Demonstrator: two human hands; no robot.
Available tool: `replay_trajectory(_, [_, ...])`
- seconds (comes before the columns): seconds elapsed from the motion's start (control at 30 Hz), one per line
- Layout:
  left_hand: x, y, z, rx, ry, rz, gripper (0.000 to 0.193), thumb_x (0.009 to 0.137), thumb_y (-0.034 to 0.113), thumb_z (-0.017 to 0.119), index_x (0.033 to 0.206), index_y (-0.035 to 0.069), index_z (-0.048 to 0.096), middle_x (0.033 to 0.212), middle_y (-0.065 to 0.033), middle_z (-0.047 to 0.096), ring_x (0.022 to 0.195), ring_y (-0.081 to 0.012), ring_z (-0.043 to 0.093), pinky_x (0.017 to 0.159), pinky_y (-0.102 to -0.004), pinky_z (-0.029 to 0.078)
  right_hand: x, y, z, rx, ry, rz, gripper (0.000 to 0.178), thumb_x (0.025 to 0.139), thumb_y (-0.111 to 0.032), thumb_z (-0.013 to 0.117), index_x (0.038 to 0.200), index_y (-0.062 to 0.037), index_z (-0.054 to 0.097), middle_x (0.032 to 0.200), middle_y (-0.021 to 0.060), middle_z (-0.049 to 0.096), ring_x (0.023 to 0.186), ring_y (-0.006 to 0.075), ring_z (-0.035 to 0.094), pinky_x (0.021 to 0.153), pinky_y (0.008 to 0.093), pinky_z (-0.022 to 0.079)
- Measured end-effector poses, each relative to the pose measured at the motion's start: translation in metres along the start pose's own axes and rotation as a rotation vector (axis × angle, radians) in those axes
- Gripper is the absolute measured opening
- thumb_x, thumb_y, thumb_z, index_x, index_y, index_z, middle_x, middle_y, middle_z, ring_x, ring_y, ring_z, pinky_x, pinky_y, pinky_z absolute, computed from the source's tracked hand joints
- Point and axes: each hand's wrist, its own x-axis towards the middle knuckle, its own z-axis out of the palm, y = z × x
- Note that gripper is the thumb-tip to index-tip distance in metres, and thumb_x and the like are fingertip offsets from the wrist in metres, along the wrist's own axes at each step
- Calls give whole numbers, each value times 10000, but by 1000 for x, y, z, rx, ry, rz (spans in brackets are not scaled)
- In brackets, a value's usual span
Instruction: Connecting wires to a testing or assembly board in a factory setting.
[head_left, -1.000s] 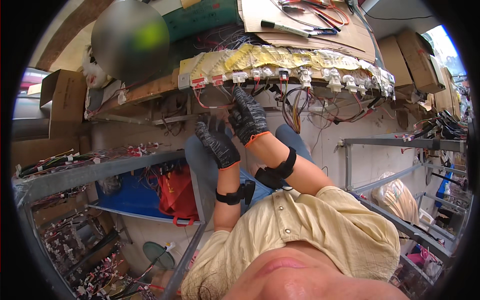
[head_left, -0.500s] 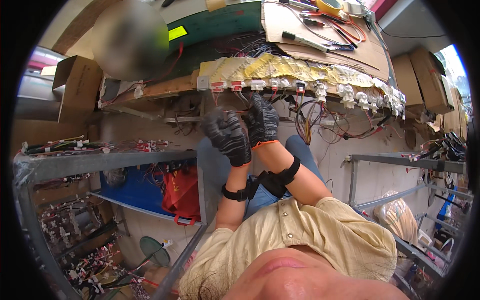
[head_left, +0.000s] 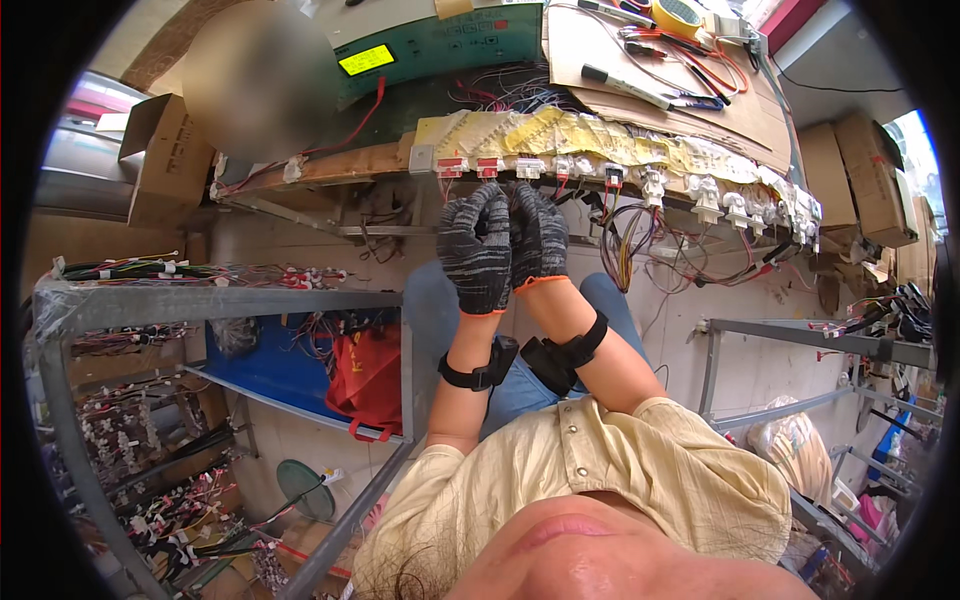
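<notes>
Both my hands wear dark grey knitted gloves with orange cuffs and are side by side at the front edge of the bench. My left hand (head_left: 476, 248) has its fingers curled, tips just below a red-and-white connector (head_left: 488, 168). Close against it, my right hand (head_left: 541, 238) is closed too, its fingertips just under a white connector (head_left: 529, 168). Whatever the fingers pinch is hidden by the gloves. These connectors belong to a row fixed along a board covered in yellowed tape (head_left: 540, 130). Farther right hang more white connectors (head_left: 706, 200) and a loop of coloured wires (head_left: 622, 245).
A green tester (head_left: 440, 50) with a lit screen stands behind the row. Cardboard (head_left: 690, 125) to its right carries marker pens (head_left: 627, 88) and leads. Metal racks (head_left: 230, 310) (head_left: 820, 340) flank me, with a red bag (head_left: 368, 375) at the left and wire harnesses around.
My left hand has moved up and right, closing in beside the right hand at the connectors. The right hand stays nearly in place. The view has shifted slightly, showing more of the tester.
</notes>
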Motion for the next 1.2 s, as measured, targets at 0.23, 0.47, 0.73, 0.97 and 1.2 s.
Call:
replay_trajectory(0.23, [-2, -28, 11, -264, 532, -448, 248, 866, 136, 623, 1096, 46, 597, 879, -3, 584, 781, -129, 535, 689, -251, 450, -4, 2, -7, -732, 46, -189, 419, 635, 56, 599, 1036, -63, 603, 928, 163, 592, 835, 349, 561, 728, 367, 473])
replay_trajectory(0.47, [-4, -38, 19, -1398, -69, -1072, 242, 869, 187, 615, 1046, 22, 616, 1023, -120, 646, 842, -216, 624, 766, -315, 512, -8, -13, 3, -1141, -69, -487, 366, 698, 23, 581, 1049, -77, 608, 965, 171, 613, 917, 350, 584, 785, 383, 483])
replay_trajectory(0.73, [-3, -38, 42, -1286, -125, -1053, 165, 887, 155, 598, 982, 25, 634, 924, -69, 661, 795, -169, 628, 716, -289, 522, 20, 17, -25, -1149, -73, -415, 222, 755, -46, 585, 972, -67, 623, 909, 178, 631, 852, 336, 616, 736, 381, 495])
replay_trajectory(0.97, [-1, -61, 42, -1278, -67, -891, 124, 860, 92, 621, 963, 24, 639, 903, -67, 661, 786, -164, 629, 694, -283, 521, 3, -12, 1, -1182, -77, -401, 207, 748, -39, 579, 951, -64, 614, 899, 166, 631, 840, 339, 609, 729, 391, 493])
replay_trajectory(1.2, [2, -68, 38, -1342, -108, -934, 163, 848, 45, 618, 1010, 36, 632, 930, -72, 663, 822, -165, 633, 739, -291, 516, -4, -21, 5, -1337, -110, -567, 196, 744, -74, 580, 932, -90, 633, 868, 155, 633, 836, 349, 600, 713, 397, 491])
